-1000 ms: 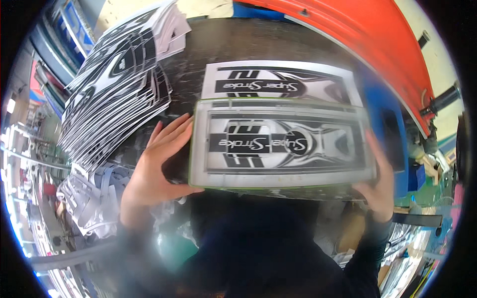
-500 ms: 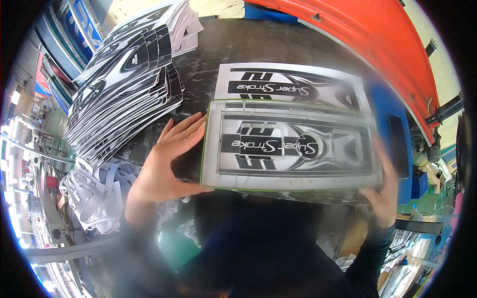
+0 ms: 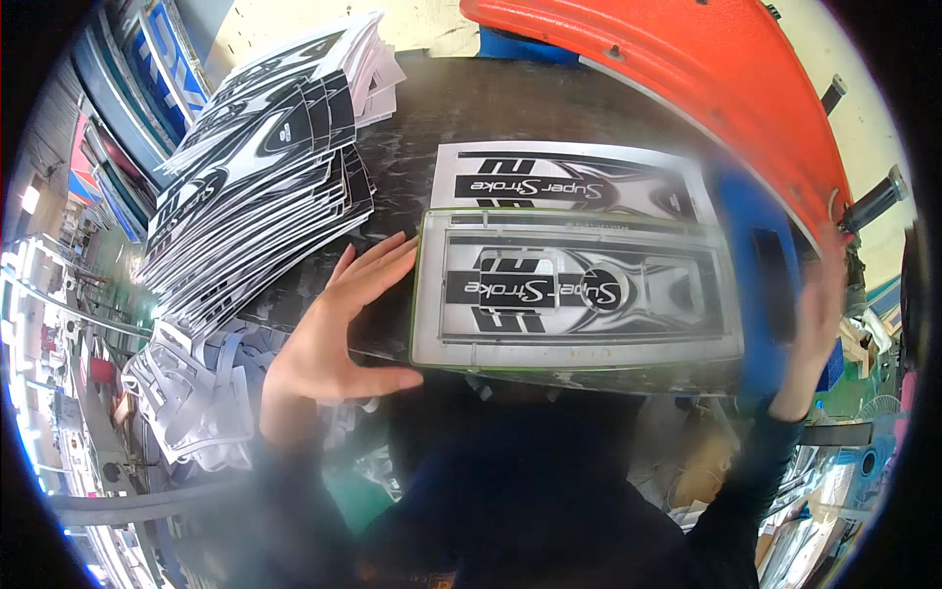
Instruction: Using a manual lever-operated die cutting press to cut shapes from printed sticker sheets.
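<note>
See-through rectangular board with a green rim (image 3: 579,287): is lying on the dark, scuffed desk (image 3: 422,108), in front of the person.
Black-and-white printed paper sheet (image 3: 574,177): is showing beyond the board's far edge; similar print is showing through the board.
Bare left hand (image 3: 329,339): is resting at the board's left edge, fingertips by its side and thumb by the near corner; the grip is standing wide, thumb and fingers spread.
Bare right hand (image 3: 814,314): is blurring, apart from the board's right side, beside the blue panel (image 3: 744,211); how wide its grip is standing, I cannot tell.
Fanned stack of black-and-white printed sheets (image 3: 265,187): is leaning across the desk's left side.
Tangled white paper strips (image 3: 201,393): are heaping up below the stack.
Large red machine part (image 3: 726,74): is curving over the desk's far right.
</note>
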Available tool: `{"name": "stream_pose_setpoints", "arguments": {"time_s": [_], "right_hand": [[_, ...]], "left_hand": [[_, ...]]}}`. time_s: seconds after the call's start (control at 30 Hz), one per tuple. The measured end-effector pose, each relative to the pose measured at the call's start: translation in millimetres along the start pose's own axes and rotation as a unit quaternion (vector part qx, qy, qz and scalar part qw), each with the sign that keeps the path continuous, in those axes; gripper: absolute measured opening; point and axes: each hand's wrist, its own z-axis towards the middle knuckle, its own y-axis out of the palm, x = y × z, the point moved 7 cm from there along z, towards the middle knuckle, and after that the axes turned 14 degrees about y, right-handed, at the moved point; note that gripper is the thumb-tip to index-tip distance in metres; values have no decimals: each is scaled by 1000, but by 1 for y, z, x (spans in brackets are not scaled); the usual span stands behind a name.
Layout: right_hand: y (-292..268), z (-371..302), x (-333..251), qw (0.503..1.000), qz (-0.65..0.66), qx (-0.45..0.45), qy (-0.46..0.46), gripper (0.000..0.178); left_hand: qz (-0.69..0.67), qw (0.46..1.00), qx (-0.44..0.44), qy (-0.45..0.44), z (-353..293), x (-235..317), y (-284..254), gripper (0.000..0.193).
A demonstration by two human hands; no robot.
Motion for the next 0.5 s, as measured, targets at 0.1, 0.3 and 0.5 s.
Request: {"name": "stream_pose_setpoints", "arguments": {"time_s": [0.1, 0.3, 0.5], "right_hand": [[-63, 61, 70, 945, 171, 249, 128, 58], [-99, 166, 149, 861, 428, 112, 250, 28], [-71, 142, 109, 884, 325, 189, 277, 23]], "left_hand": [[-56, 997, 47, -5, -4, -1, 3, 93], [-171, 970, 172, 1, -2, -2, -2, 93], [-179, 959, 212, 50, -9, -2, -6, 78]]}}
